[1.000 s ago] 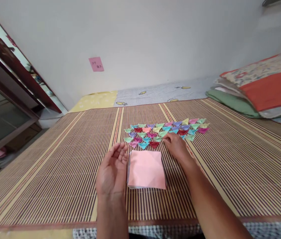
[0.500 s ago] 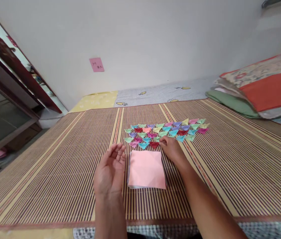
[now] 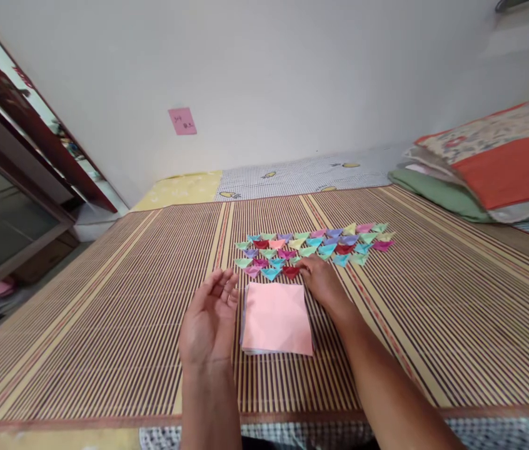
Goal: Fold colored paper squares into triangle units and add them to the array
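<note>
Rows of small folded paper boats in many colours lie on the striped mat, among them a blue paper boat (image 3: 271,274) and a pink paper boat (image 3: 252,272) in the nearest row. At that row's right end is a red paper boat (image 3: 291,272). The fingertips of my right hand (image 3: 321,281) are pinched at its right tip. My left hand (image 3: 211,315) rests palm up with its fingers loosely curled and apart, holding nothing. Between my hands lies a stack of square paper (image 3: 277,319), its top sheet pale pink.
A striped woven mat (image 3: 128,325) covers the bed. Folded bedding and an orange floral pillow (image 3: 513,169) are piled at the right. Behind stands a white wall with a pink note (image 3: 182,120) stuck on it. A glass-panelled cabinet (image 3: 6,212) is at the left.
Almost nothing differs. My right hand stays at the red paper boat, and my left hand has shifted very slightly in the view.
</note>
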Tool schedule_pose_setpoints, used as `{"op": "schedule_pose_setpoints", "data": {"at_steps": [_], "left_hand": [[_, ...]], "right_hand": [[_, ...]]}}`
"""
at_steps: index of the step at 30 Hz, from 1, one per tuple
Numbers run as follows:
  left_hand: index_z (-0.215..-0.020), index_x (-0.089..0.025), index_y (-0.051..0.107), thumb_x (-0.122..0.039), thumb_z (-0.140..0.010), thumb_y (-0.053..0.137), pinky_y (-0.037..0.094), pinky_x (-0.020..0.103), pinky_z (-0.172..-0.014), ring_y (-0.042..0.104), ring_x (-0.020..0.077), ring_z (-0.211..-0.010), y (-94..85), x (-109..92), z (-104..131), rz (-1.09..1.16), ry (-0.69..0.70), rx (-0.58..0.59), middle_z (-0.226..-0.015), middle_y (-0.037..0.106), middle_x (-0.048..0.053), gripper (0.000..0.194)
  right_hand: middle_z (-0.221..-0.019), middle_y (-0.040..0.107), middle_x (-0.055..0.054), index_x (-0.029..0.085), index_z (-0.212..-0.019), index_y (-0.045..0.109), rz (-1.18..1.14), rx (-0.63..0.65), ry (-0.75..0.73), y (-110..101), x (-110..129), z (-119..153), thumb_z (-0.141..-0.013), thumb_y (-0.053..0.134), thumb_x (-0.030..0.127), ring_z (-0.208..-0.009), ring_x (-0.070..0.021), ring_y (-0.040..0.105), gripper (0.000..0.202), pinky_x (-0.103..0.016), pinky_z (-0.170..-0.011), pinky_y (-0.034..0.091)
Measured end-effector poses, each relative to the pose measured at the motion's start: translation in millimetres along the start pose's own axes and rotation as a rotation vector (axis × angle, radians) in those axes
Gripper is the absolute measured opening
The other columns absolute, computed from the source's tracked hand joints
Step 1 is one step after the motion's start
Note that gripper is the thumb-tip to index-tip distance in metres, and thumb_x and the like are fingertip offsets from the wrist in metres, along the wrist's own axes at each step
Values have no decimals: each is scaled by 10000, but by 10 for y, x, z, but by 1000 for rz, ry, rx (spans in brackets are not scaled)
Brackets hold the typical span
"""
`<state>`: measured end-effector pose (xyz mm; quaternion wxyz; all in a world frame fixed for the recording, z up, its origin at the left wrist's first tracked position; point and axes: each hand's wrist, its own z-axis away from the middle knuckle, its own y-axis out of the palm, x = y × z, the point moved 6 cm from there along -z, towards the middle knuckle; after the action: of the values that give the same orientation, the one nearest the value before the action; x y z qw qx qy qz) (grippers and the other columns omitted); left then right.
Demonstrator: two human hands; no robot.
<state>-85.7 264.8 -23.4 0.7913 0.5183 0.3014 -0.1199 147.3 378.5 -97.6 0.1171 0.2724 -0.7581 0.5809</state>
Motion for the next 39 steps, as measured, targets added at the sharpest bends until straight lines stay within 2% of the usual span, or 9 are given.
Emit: {"op": "schedule_pose_setpoints", "data": {"at_steps": [4,10,16,39], "left_hand": [[-836,-99,759,-115,-859,661,581,237,-679,741,185,-821,8,17,6,-6,-1,28,-883,768,122,101],[-829,-85,757,-105,-894,612,579,233,-670,741,179,-798,26,29,30,7,-21,6,-861,765,118,160],[-840,-92,763,-118,-896,628,584,241,-716,748,187,-837,22,52,23,9,-15,16,-886,772,124,148],[-826,-74,761,-109,-872,635,590,253,-706,754,191,-791,29,80,21,20,-26,27,-863,772,131,138]], "right_hand": [[-978,708,-68,193,-931,775,24,4,11,17,4,1,-915,581,56,-904,-204,657,238,-268,-774,434],[-974,700,-66,197,-934,782,54,6,19,30,4,-7,-932,555,62,-868,-197,649,264,-261,-734,413],[-956,685,-81,190,-902,780,82,5,13,15,23,-10,-947,529,66,-858,-208,638,284,-274,-730,406],[-983,672,-87,189,-939,771,58,-30,9,53,7,-25,-958,497,73,-882,-218,637,299,-283,-743,418]]}}
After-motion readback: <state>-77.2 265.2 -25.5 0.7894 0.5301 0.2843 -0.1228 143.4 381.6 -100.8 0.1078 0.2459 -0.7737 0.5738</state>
